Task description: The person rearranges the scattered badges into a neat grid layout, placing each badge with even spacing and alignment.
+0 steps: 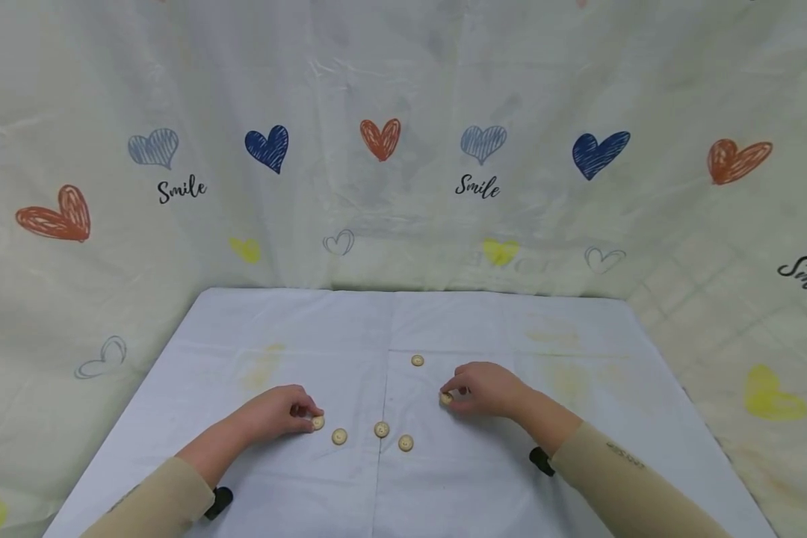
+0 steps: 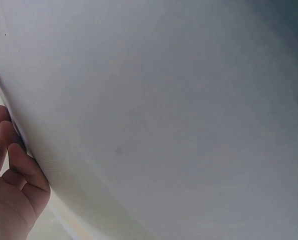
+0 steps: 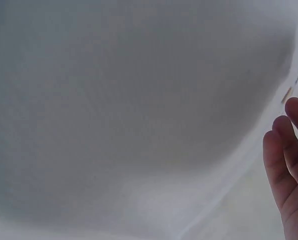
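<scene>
Several round, light wooden buttons lie on the white-covered table in the head view. My left hand pinches one button by its edge at the left end of the group, close against the cloth. My right hand has its thumb and forefinger around another button, further right and a little further back. Between the hands are a button, a second button on the cloth's crease and a third button. Another button sits alone behind them. In the left wrist view, curled fingers rest at the cloth.
A white cloth with fold lines and faint yellow stains covers the table. Behind and beside it hangs a pale curtain printed with hearts and "Smile". Black wrist devices show under both beige sleeves.
</scene>
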A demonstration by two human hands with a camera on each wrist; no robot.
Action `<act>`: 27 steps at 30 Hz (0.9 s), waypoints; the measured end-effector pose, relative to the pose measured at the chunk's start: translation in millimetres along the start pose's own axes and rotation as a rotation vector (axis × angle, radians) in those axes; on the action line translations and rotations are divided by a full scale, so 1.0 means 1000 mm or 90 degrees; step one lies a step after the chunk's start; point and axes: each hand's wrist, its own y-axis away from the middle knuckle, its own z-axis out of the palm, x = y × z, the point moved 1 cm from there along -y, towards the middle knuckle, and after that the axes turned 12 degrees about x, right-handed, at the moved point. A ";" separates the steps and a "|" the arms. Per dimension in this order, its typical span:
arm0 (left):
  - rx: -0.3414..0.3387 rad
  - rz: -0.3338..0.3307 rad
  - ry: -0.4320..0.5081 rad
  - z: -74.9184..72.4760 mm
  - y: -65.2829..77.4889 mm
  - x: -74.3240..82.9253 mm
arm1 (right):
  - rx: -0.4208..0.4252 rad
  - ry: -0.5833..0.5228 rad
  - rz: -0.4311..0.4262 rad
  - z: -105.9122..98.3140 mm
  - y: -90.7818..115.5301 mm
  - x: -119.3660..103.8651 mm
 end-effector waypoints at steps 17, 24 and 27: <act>-0.003 -0.001 -0.006 -0.001 -0.002 0.000 | -0.005 0.002 0.102 0.007 -0.045 0.027; -0.009 0.000 0.004 -0.001 -0.002 -0.002 | -0.010 0.022 0.130 0.009 -0.053 0.036; -0.006 0.000 -0.002 -0.002 -0.001 0.000 | -0.009 0.027 0.123 0.007 -0.053 0.037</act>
